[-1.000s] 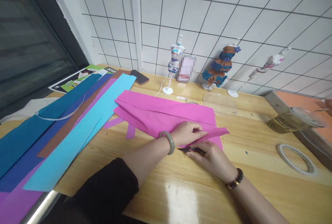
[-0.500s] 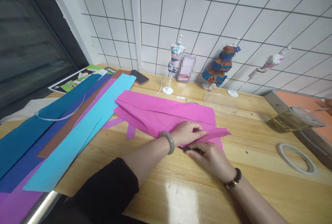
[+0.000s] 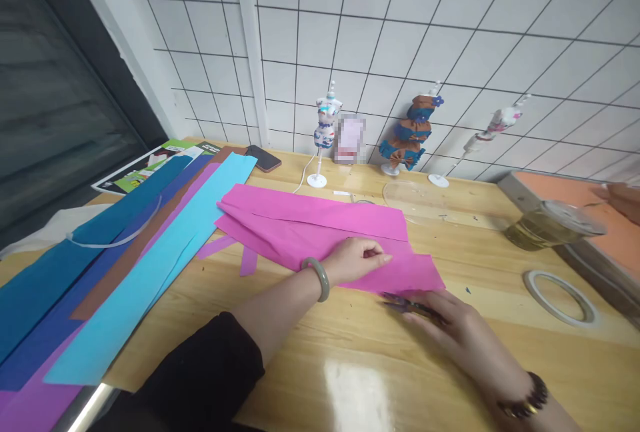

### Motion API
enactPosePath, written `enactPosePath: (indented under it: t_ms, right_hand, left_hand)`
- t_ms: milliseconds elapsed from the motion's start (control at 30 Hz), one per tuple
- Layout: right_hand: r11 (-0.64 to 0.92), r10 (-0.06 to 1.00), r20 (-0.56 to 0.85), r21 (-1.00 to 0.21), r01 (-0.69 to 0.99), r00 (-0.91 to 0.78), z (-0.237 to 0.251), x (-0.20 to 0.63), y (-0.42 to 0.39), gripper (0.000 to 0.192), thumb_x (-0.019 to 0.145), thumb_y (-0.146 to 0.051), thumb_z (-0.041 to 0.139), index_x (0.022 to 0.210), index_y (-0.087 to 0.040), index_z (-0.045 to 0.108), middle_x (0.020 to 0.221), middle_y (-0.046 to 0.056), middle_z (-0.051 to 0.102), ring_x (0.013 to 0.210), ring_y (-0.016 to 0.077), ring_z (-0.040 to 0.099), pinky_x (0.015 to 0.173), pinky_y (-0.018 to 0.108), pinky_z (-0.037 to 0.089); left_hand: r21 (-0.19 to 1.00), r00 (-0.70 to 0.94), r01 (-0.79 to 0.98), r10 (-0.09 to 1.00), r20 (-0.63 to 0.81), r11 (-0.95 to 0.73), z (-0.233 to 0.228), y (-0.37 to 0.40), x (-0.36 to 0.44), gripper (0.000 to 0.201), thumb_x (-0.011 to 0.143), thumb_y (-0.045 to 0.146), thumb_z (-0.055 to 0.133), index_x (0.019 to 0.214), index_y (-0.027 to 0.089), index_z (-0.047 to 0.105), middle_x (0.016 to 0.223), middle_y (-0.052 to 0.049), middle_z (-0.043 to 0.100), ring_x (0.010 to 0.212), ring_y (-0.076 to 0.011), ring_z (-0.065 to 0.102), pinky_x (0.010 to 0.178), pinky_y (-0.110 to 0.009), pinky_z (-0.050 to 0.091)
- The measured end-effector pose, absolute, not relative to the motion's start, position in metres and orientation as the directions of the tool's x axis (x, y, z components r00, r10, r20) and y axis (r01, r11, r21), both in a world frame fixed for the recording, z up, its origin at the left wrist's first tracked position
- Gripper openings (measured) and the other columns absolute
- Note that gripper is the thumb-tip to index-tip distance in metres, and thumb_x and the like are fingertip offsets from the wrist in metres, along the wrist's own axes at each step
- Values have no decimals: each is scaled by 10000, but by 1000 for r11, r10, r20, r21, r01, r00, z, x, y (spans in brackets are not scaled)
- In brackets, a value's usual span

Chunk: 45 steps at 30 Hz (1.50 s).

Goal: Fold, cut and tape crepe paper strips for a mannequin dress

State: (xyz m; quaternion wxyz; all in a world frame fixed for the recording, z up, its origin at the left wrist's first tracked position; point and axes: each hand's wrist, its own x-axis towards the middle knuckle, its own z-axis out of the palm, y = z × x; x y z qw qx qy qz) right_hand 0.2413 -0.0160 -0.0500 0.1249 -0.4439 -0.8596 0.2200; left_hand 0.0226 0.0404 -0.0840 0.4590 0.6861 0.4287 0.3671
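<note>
Head view: left hand (image 3: 356, 260) pressed flat on pink paper (image 3: 320, 229), fingers loosely curled, same spot as before. Right hand (image 3: 457, 329) now slid rightward along the paper's near edge, closed on scissors (image 3: 406, 303), blades clear of the sheet rather than tucked under it. Paper lying folded mid-table (image 3: 350, 365), beside blue sheets (image 3: 150, 265).

A folded paper sheet (image 3: 320, 229) lies mid-table (image 3: 350, 379). Long paper strips (image 3: 125, 272) run along the left edge. A phone (image 3: 263, 158) sits at the back edge, left of three small mannequins (image 3: 323, 129). A tape ring (image 3: 560, 285) lies near the right edge, before a glass cup (image 3: 550, 222).
</note>
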Motion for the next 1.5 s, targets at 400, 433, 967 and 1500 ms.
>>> enactPosePath:
  t_ms: [400, 433, 967, 1500]
  right_hand:
    - [317, 910, 314, -107, 942, -271, -85, 340, -13, 429, 868, -465, 396, 1070, -136, 583, 1002, 152, 633, 887, 274, 606, 766, 409, 497]
    - [338, 891, 349, -78, 938, -292, -86, 338, -12, 431, 870, -446, 399, 1091, -123, 579, 1001, 162, 636, 909, 284, 600, 784, 426, 492]
    - [762, 483, 374, 266, 591, -792, -73, 246, -9, 300, 871, -86, 349, 969, -69, 632, 914, 146, 659, 829, 212, 615, 755, 371, 512]
    - [628, 645, 374, 238, 741, -667, -59, 323, 28, 269, 871, -369, 454, 878, -184, 650, 942, 94, 665, 864, 223, 581, 760, 358, 411]
  left_hand:
    - [839, 386, 466, 918, 94, -281, -80, 38, 24, 286, 778, 361, 558, 977, 170, 636, 856, -25, 654, 802, -138, 590, 744, -249, 455]
    - [817, 389, 494, 916, 97, -296, -79, 38, 24, 286, 777, 354, 561, 984, 172, 638, 872, -27, 659, 820, -142, 594, 761, -253, 455]
    - [497, 449, 788, 891, -58, -365, -38, 24, -34, 484, 801, 447, 535, 1196, 168, 544, 1093, -81, 633, 943, -218, 589, 823, -311, 435]
    - [489, 166, 868, 978, -125, -85, -31, -38, -149, 549, 690, 539, 614, 1123, 203, 596, 973, -57, 640, 905, -211, 571, 785, -292, 432]
